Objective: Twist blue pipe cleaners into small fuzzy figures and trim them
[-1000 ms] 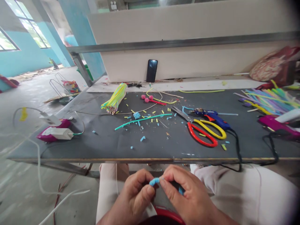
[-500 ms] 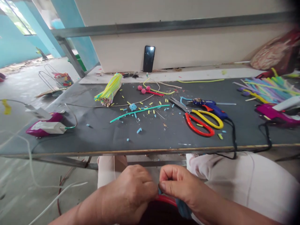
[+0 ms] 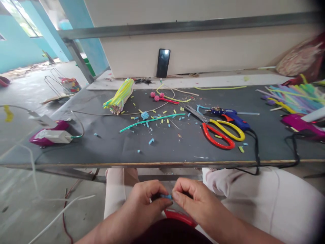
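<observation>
Low over my lap, in front of the table edge, my left hand is closed in a pinch on a small blue fuzzy pipe cleaner piece. My right hand pinches at the right end of that piece, its fingertips meeting it; whether it grips the same piece is partly hidden by the thumb. Something red with a curved edge lies below the hands. On the table, a blue fuzzy ball rests beside a long teal pipe cleaner.
Scissors with red and yellow handles lie beside a blue glue gun. Cut bits are scattered around. A yellow pipe cleaner bundle, pink balls, a leaning phone and a power strip with cables share the table.
My left hand has turned and its fingers have parted from the right hand, showing the blue piece between them. The blue strand hanging under my right hand no longer shows.
</observation>
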A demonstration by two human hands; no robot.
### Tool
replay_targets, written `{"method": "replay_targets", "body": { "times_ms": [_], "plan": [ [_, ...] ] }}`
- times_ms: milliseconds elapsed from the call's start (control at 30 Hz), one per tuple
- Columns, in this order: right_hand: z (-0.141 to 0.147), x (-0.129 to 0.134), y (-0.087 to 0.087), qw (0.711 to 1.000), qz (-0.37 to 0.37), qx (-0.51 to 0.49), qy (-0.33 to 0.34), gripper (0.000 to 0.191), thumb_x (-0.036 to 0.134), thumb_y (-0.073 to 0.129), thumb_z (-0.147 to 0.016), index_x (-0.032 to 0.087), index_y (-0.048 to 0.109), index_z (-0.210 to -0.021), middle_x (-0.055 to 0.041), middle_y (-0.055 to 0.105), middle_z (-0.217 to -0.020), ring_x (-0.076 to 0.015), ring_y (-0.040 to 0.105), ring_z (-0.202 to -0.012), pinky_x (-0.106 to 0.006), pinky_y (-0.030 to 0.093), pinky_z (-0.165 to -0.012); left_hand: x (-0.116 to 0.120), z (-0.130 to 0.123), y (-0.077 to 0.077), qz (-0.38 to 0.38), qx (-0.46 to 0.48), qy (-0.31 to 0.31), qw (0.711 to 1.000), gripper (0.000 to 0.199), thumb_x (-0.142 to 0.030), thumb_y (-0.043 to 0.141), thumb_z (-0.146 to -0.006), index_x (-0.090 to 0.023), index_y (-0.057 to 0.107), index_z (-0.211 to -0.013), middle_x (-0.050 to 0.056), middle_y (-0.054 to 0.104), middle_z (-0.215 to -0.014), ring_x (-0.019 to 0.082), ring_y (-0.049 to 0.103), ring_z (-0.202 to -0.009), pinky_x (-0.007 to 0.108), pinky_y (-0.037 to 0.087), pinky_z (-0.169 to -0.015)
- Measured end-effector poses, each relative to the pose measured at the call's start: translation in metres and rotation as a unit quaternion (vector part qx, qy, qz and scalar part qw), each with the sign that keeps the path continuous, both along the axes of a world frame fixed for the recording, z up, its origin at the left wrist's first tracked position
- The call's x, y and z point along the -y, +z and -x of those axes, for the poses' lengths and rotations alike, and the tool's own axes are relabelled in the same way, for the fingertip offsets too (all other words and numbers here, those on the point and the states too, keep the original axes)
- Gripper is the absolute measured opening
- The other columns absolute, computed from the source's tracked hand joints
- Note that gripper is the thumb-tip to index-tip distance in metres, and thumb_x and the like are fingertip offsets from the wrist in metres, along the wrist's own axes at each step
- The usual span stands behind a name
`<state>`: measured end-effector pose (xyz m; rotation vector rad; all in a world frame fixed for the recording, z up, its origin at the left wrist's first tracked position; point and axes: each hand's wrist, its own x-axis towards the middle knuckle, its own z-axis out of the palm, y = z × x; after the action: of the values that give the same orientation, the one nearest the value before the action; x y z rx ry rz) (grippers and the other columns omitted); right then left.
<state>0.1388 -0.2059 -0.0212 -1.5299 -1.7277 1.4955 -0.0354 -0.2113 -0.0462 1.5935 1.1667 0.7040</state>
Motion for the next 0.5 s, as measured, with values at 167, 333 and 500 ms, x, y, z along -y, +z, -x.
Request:
{"method": "replay_targets", "body": {
  "times_ms": [167, 333, 500],
  "plan": [
    [-0.001, -0.001, 0.007, 0.999, 0.013, 0.004, 0.031, 0.021, 0.023, 0.050, -0.078, 0.017, 0.049, -0.058, 0.0054, 0.043, -0.051, -0.0083, 0.038, -0.050, -0.019, 0.030, -0.045, 0.004, 0.007, 0.005, -0.127, -0.065, -0.084, 0.986, 0.020, -0.013, 0.054, -0.079, -0.017, 0.055, -0.059, -0.002, 0.053, -0.057, 0.010, 0.046, -0.054, 0.020, 0.036, -0.050],
    [-0.001, -0.002, -0.001, 0.984, 0.171, -0.048, 0.010, 0.012, 0.014, 0.049, -0.068, 0.017, 0.051, -0.057, 0.0066, 0.040, -0.046, -0.0066, 0.033, -0.044, -0.017, 0.024, -0.040, 0.001, 0.014, 0.017, -0.323, -0.151, -0.239, 0.903, 0.023, -0.003, 0.040, -0.077, -0.017, 0.051, -0.064, 0.003, 0.055, -0.064, 0.015, 0.047, -0.060, 0.028, 0.036, -0.057],
    [-0.004, -0.007, -0.008, 0.955, 0.280, -0.086, 0.035, 0.014, 0.016, 0.046, -0.071, 0.017, 0.056, -0.061, 0.0046, 0.046, -0.048, -0.0063, 0.034, -0.039, -0.017, 0.025, -0.038, 0.000, 0.011, 0.015, -0.301, -0.138, -0.222, 0.917, 0.023, -0.003, 0.041, -0.078, -0.017, 0.054, -0.066, 0.002, 0.058, -0.064, 0.014, 0.050, -0.060, 0.025, 0.038, -0.056]
  ]
}}
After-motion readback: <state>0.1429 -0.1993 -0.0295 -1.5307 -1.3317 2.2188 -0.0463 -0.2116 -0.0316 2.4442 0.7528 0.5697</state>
